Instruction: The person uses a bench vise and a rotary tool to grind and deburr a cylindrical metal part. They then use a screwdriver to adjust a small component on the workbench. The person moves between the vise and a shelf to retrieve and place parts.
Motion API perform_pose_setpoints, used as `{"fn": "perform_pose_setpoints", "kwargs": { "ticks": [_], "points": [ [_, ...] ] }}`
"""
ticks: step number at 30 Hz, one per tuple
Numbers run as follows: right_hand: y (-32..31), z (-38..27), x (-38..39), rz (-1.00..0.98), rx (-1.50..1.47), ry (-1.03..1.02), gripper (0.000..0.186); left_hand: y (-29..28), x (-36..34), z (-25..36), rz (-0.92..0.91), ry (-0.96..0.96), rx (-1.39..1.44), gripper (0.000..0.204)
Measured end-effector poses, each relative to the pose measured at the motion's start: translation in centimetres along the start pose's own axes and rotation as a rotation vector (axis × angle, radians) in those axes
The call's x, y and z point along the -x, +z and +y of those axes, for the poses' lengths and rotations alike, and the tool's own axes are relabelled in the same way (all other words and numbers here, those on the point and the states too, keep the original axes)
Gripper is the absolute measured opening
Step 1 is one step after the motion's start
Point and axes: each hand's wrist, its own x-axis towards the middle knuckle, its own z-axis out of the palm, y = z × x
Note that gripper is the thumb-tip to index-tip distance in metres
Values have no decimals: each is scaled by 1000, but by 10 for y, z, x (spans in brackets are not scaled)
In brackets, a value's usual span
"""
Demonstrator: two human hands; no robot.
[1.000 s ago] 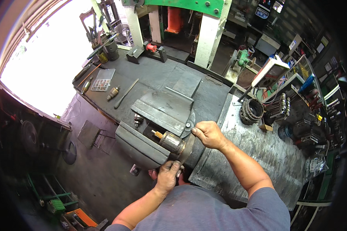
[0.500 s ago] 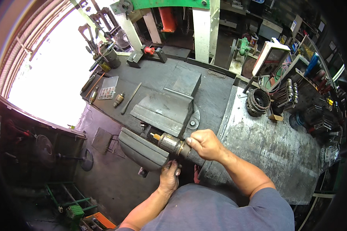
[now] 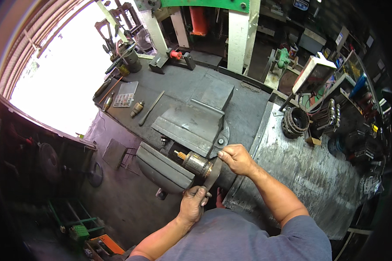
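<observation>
The person's two hands are apart from each other, and a flat, greyish strip [image 3: 212,175] is stretched between them. The left hand [image 3: 191,205] is nearer to the body. It is closed, with the thumb pressed over the bent fingers, and it grips the lower end of the strip. The right hand [image 3: 237,160] is higher and farther to the right. Its fingers are curled into the palm, and the thumb pinches the upper end of the strip against the side of the forefinger. Both hands are thus clamped on this one strip.

Between the two hands, the strip passes across the right end of a metal armature [image 3: 197,164] and seems to lie against it; how far it goes around the underside is hidden. The armature is tilted, with its thin, golden, toothed shaft pointing up and to the left. It is placed at the right end of the wide gap in a big grey vise [image 3: 187,122]. I cannot tell from here what supports it below.

A small dark metal part [image 3: 163,140] is also in this gap, farther left. On the dark bench [image 3: 244,106], beyond the vise, lie a thin tool with a handle [image 3: 150,109], a short cylindrical part [image 3: 137,108] and a clear box with compartments [image 3: 125,95].
</observation>
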Motion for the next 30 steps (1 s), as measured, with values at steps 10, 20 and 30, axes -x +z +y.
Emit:
{"fn": "perform_pose_setpoints", "kwargs": {
  "ticks": [10,20,30],
  "points": [
    [-4,2,-4,-112,48,-29,38,5,-7,1,180,-123,-124,30],
    [-24,-32,-14,-96,358,-22,31,-9,-23,-21,94,-55,-250,27],
    [-35,-48,-21,-113,549,-222,28,-15,-45,-41,134,13,-231,15]
  ]
}}
